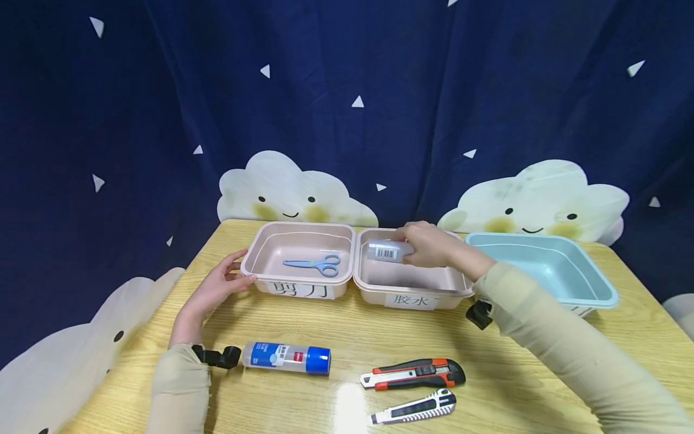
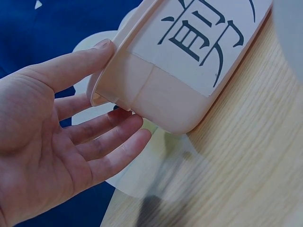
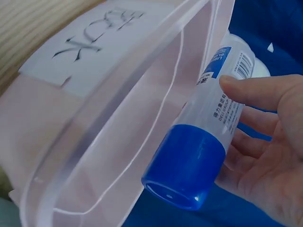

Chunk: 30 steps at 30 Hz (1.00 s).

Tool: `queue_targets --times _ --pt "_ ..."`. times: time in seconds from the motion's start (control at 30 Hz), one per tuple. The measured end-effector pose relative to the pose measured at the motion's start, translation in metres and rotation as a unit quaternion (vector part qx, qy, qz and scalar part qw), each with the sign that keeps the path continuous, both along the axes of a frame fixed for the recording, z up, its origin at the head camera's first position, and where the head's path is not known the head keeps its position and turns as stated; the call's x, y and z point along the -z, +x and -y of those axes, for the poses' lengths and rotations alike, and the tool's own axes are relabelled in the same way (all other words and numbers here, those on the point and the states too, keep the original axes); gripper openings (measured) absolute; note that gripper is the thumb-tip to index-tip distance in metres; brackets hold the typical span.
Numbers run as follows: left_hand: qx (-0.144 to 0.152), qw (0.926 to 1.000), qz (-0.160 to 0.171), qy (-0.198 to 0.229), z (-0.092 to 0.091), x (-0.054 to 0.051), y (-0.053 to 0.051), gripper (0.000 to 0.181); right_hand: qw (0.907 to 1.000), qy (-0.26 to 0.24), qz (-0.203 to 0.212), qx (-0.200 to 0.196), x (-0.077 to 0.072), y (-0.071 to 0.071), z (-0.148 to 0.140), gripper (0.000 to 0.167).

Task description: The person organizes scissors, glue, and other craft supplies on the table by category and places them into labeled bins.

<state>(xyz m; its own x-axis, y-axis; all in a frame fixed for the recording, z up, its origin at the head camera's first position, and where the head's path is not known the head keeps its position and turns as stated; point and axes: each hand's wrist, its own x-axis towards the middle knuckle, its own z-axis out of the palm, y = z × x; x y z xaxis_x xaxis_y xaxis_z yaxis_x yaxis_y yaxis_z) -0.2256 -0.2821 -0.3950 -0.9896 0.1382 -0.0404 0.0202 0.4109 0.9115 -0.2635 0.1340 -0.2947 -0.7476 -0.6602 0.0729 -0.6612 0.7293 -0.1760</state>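
Observation:
My right hand (image 1: 428,244) holds a clear liquid glue bottle (image 1: 384,250) on its side over the pink bin with the right-hand label (image 1: 414,301). In the right wrist view the bottle's blue cap (image 3: 187,163) points down beside that bin's inner wall. My left hand (image 1: 219,285) touches the front left corner of the other pink bin (image 1: 298,227), its thumb at the rim and its fingers loosely spread along the side. Light blue scissors (image 1: 317,264) lie in that bin. A second glue bottle (image 1: 286,357) lies on the table near my left wrist.
A light blue bin (image 1: 542,241) stands at the right, partly behind my right arm. Two box cutters, one black and red (image 1: 413,374), one white (image 1: 414,408), lie at the table's front. A dark blue curtain (image 1: 325,120) hangs behind the wooden table (image 1: 303,319).

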Motion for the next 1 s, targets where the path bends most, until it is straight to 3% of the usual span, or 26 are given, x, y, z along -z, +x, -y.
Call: queue_targets --times 0.57,1.0 --pt "-0.006 1.0 0.0 0.004 0.001 0.002 -0.001 0.078 0.9977 0.007 0.04 0.055 0.04 -0.034 -0.02 0.033" --pt "-0.005 0.9998 0.005 0.019 0.001 0.005 -0.003 0.078 0.9978 -0.013 0.031 0.056 0.073 -0.048 -0.017 0.034"
